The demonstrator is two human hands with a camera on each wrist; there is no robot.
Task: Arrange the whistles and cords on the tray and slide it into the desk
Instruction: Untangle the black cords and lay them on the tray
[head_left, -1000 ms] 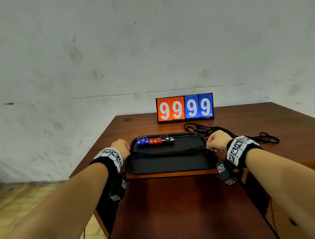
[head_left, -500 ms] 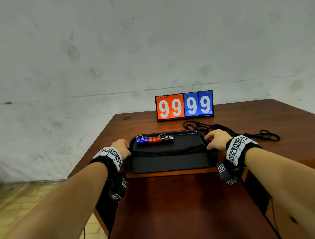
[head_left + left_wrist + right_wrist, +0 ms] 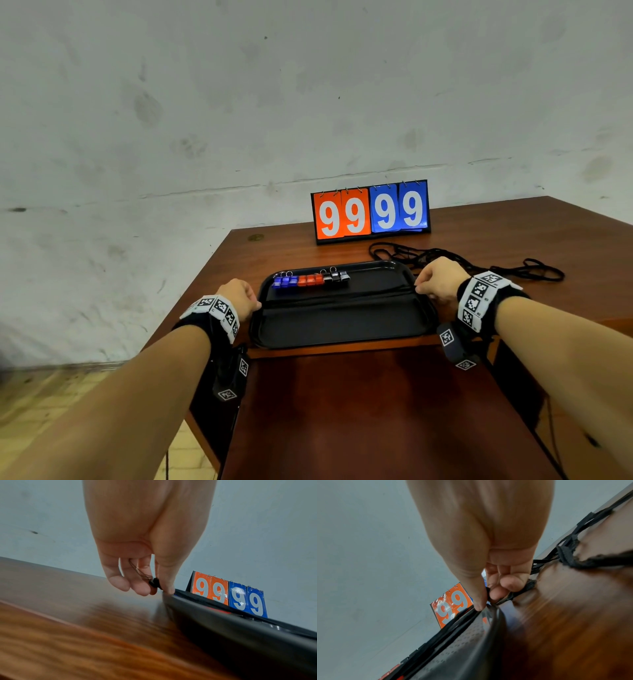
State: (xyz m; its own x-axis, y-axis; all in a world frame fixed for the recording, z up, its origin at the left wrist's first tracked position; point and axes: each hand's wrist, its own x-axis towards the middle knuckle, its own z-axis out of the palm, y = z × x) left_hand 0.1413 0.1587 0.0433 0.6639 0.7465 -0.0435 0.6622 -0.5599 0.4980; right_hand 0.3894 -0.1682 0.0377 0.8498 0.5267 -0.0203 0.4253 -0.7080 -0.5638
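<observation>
A black tray (image 3: 342, 329) lies on the brown desk near its front step. Blue, red and black whistles (image 3: 310, 279) stand in a row along the tray's far left edge. One black cord (image 3: 339, 296) runs taut across the tray from side to side. My left hand (image 3: 256, 303) pinches the cord's end at the left rim; in the left wrist view the hand (image 3: 154, 588) has the cord's small black clasp (image 3: 154, 582) between thumb and finger. My right hand (image 3: 420, 289) pinches the other end at the right rim, as the right hand (image 3: 486, 600) shows in the right wrist view.
A tangle of loose black cords (image 3: 513, 269) lies on the desk behind and to the right of my right hand. A flip scoreboard (image 3: 371, 212) reading 99 99 stands at the back. The desk's left edge runs close beside the tray.
Both hands have stayed at the tray's side rims with the cord stretched between them. The right hand has uncurled a little and dipped onto the rim.
</observation>
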